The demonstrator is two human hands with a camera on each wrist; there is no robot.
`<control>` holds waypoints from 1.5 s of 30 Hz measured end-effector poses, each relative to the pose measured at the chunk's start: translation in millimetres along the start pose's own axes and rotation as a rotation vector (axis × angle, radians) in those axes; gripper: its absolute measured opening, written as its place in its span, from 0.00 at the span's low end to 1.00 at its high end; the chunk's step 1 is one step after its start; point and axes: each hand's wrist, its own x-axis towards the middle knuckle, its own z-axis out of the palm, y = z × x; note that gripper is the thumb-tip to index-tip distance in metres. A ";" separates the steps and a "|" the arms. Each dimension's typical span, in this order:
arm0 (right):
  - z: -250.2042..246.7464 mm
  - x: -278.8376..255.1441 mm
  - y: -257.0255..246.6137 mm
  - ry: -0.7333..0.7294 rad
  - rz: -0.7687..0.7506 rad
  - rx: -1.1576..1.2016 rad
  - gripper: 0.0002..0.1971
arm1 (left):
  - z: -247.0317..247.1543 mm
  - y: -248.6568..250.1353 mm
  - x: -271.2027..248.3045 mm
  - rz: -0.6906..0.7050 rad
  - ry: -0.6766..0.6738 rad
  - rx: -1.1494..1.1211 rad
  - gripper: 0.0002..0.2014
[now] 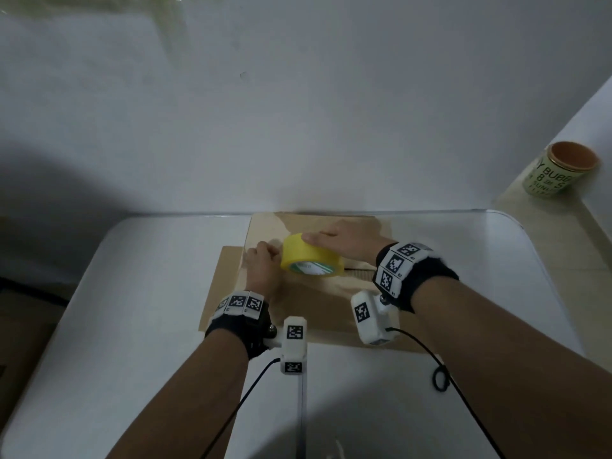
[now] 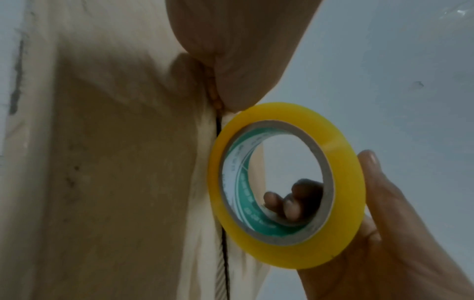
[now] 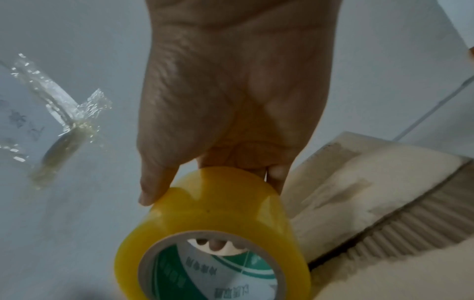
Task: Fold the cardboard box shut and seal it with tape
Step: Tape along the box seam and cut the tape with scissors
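A flat cardboard box lies on the white table, its top flaps folded down and meeting at a dark seam. A yellow tape roll stands on edge over that seam. My right hand grips the roll, thumb on the outer face and fingers inside the core. My left hand presses on the box top just left of the roll, touching the seam. The right wrist view shows the roll under my right hand, beside the box. No loose tape end is visible.
The box sits against a white wall, which has crumpled clear tape scraps stuck to it. A green tin stands on a ledge at the right. Wrist-camera cables trail over the near table. Brown cardboard lies off the table's left edge.
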 end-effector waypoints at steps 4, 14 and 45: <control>0.9 1.0 -3.6 0.053 -0.005 -0.116 0.29 | 0.8 1.1 3.9 -0.043 0.034 -0.044 0.12; -28.8 -14.7 24.4 0.130 0.083 -0.431 0.31 | -2.5 0.4 2.4 -0.139 0.069 -0.155 0.12; -30.1 -30.2 54.1 0.121 0.037 -0.063 0.23 | 8.3 -0.7 -37.2 0.111 0.204 -0.120 0.13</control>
